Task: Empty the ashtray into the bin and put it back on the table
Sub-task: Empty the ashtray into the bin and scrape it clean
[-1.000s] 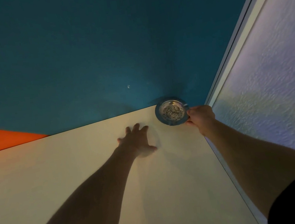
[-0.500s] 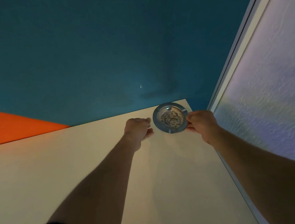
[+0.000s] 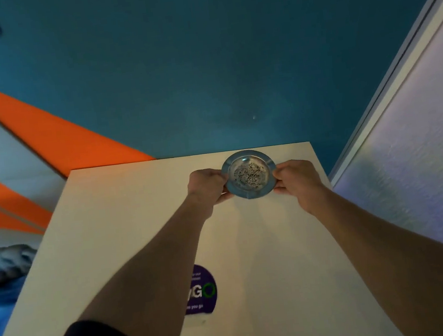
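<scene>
**Ashtray held between both hands**

The left hand (image 3: 207, 186) and right hand (image 3: 297, 180) pinch opposite rims of the ash-speckled ashtray (image 3: 248, 174), over the worktop's (image 3: 127, 220) far edge. A purple sticker (image 3: 201, 290) lies nearer, under the left forearm.

purple sticker (image 3: 201, 290), teal wall (image 3: 202, 59), orange stripe (image 3: 54, 137)

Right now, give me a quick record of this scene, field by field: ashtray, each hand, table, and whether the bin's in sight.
ashtray: round metal dish, dark ash in the bowl, level
left hand: grips the ashtray's left rim
right hand: grips its right rim
table: pale top, purple sticker near the front
bin: not in view
task stage: ashtray not yet emptied
</scene>
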### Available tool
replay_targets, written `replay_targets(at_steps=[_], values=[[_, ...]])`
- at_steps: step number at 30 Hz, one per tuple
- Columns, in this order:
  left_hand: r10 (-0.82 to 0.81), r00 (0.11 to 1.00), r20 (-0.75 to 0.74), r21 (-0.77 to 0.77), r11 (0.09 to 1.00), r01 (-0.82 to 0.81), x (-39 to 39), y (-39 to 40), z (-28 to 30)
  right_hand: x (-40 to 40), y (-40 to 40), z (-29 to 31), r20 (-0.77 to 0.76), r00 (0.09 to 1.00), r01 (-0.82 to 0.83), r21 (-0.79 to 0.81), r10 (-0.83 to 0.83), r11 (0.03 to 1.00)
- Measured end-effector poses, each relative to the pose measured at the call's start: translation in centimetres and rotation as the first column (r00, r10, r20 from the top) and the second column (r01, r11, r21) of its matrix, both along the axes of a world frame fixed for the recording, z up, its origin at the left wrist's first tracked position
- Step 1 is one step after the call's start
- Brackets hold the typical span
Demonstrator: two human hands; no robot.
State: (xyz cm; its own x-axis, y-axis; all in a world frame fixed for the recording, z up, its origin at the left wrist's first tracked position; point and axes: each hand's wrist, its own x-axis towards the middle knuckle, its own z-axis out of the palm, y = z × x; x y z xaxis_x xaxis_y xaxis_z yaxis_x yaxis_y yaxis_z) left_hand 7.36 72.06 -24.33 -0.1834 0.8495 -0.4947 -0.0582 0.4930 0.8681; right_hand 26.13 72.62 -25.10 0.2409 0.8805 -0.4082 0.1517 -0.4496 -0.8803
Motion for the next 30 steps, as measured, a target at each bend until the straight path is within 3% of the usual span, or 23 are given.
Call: replay_targets(at_steps=[16,30], values=[[0.214,0.976,0.026,0.036,0.976,-0.215,-16.1,-11.9,2.6,-16.6,-7.8,2.4,0.0,0.981,-0.194,-0.019,0.194,0.981],[0.491,0.871,0.021,-0.022,0.871,-0.49,-34.6,-24.9,0.1,-36.5,-17.1,0.7,0.0,0.899,-0.438,-0.041,0.438,0.898]])
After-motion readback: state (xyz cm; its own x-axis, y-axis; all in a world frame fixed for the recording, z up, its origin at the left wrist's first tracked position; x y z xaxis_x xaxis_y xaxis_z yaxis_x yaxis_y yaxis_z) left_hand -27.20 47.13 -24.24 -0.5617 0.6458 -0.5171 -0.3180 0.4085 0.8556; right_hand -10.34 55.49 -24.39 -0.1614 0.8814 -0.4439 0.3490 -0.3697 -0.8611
